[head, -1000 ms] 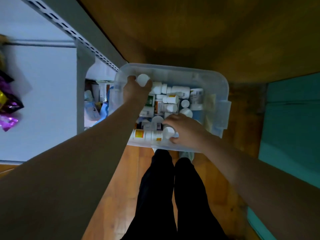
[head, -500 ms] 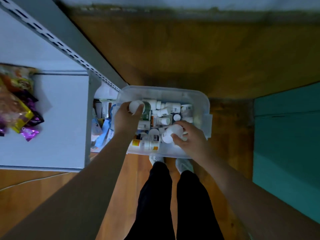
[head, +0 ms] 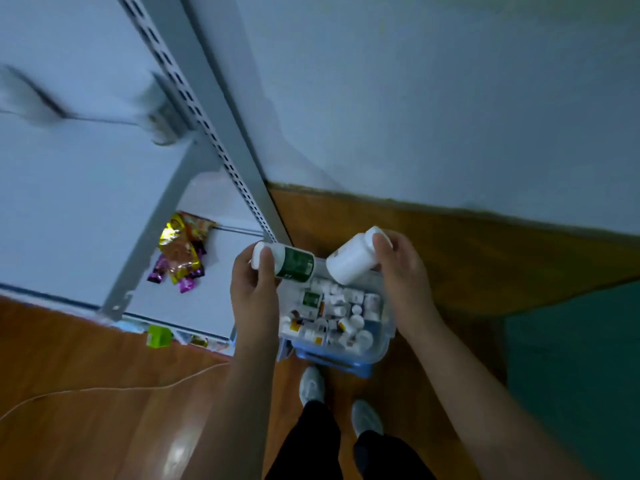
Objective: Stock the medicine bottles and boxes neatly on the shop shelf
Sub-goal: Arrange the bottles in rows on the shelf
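Both hands have risen out of the plastic bin since half a second ago. From the head view, the left hand grips a green-labelled bottle, and the right hand grips a white bottle; the bin with the other bottles lies below and between them, and the shelf is to the left of the left hand.

Green-label bottle & white bottle tilted above bin.

Upper shelf bracket smeared by motion blur. Labels of small bottles in the clear bin too tiny to read. Bin's left wall hidden behind left hand. Both forearms cut by bottom edge. Snack packets unreadable.
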`<state>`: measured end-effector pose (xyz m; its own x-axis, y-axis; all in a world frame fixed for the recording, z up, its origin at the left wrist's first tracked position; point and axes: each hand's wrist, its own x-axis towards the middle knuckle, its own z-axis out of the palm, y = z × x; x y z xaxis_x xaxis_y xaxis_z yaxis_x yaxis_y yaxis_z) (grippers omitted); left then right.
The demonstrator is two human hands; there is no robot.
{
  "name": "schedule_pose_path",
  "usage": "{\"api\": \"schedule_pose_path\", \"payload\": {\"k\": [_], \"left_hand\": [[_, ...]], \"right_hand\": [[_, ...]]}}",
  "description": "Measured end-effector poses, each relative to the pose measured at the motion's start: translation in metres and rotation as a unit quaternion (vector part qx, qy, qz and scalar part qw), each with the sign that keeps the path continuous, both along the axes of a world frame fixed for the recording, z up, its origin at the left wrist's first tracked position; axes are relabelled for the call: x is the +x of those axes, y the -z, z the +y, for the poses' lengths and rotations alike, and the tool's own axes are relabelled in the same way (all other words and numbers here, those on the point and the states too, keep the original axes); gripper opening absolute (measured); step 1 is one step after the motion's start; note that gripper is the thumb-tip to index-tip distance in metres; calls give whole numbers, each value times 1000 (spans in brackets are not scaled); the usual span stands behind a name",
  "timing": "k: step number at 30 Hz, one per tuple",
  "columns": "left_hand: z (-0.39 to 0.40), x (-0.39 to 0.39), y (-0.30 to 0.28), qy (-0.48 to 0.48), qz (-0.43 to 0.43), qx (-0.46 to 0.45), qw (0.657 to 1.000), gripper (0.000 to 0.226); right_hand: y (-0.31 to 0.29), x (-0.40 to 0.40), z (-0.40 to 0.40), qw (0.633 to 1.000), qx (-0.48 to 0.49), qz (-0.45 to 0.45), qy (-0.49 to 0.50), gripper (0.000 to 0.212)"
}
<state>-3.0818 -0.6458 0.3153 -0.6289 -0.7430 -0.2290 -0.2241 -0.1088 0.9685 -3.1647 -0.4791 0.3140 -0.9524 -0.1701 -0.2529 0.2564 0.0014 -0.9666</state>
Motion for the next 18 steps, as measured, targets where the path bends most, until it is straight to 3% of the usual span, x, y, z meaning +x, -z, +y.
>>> {"api": "schedule_pose_path", "payload": {"k": [2,6,11,18], "left_hand": [[9,6,-35,-50,44,55,996,22],[13,18,-100,-98,117,125,980,34],[-13,52,-165,-110,200,181,957,44],[-86,130,-219,-118,230,157,953,45]], "right_hand": [[-36,-2,-8,999,-39,-12,-2,20],[-104,1,-30,990,-127,-56,-39,51],[-183,26,-71,950,-275,-74,-128,46],[-244,91,-168,912,-321,-68,-245,49]]}}
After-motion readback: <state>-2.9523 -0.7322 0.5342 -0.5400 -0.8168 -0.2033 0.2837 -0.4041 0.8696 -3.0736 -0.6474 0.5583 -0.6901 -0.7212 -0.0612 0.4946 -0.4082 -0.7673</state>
